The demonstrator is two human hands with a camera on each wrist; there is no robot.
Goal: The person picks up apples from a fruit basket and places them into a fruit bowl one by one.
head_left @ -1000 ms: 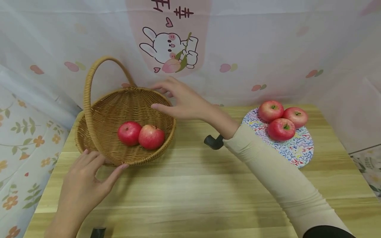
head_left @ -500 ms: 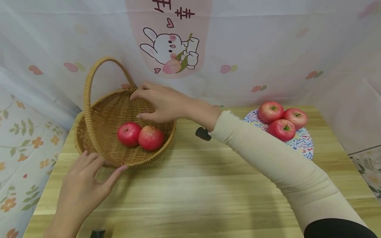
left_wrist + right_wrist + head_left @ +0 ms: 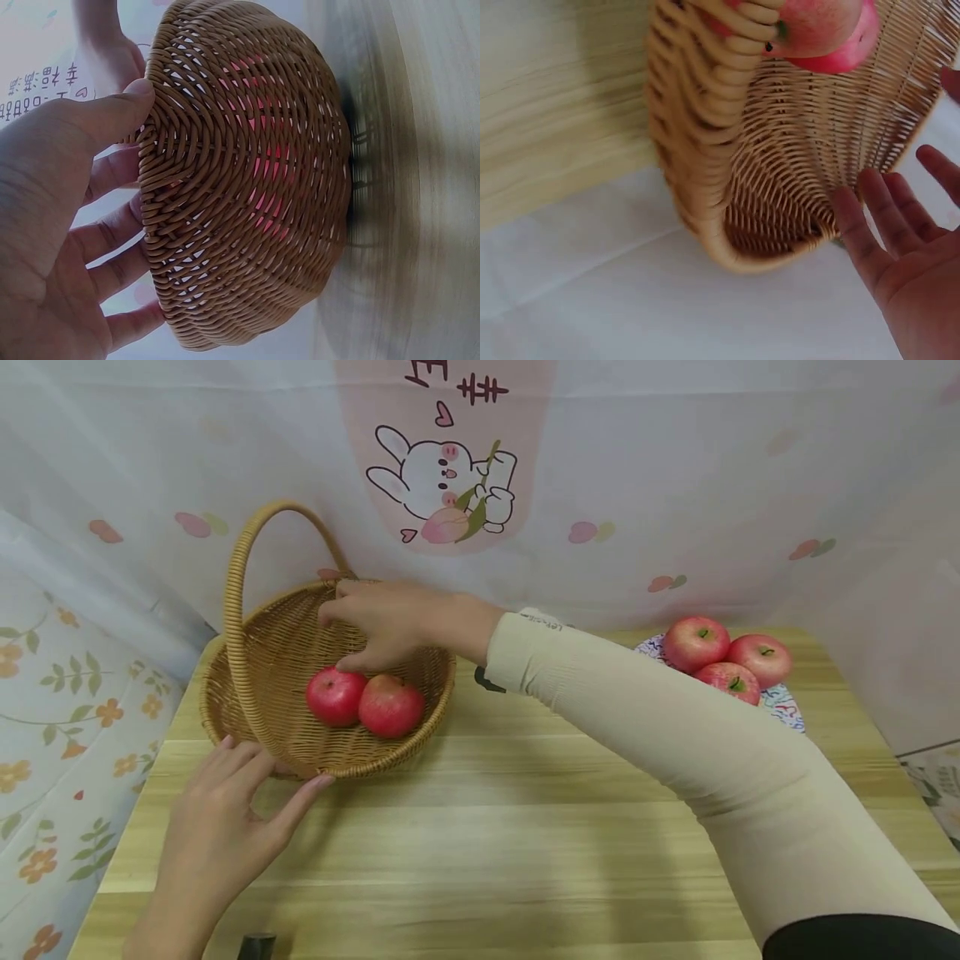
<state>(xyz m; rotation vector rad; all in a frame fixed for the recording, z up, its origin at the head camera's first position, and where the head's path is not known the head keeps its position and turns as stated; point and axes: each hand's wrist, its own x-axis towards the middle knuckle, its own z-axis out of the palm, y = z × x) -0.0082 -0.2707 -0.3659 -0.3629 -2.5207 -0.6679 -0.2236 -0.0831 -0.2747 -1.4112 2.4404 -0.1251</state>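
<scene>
A wicker basket (image 3: 288,631) with a tall arched handle stands at the left of the table, two red apples (image 3: 391,708) lying side by side inside. My left hand (image 3: 221,810) holds its near rim; the left wrist view has the thumb on the rim and the other fingers (image 3: 120,229) along it. Over the basket's far side reaches my right hand (image 3: 382,620), fingers spread and nothing in its grasp. In the head view its thumb overlaps the top of the left apple (image 3: 333,697). The right wrist view shows the fingertips right by the far rim (image 3: 780,259).
At the back right, three apples (image 3: 696,644) sit on a patterned round plate (image 3: 783,708), partly covered by my right sleeve (image 3: 660,710). A printed white curtain (image 3: 645,460) hangs behind the wooden table (image 3: 480,827). A small black object (image 3: 257,946) shows at the front edge.
My right hand has moved left from the basket's right rim to over its inside, and the sleeve now covers more of the plate. The left hand stays at the near rim.
</scene>
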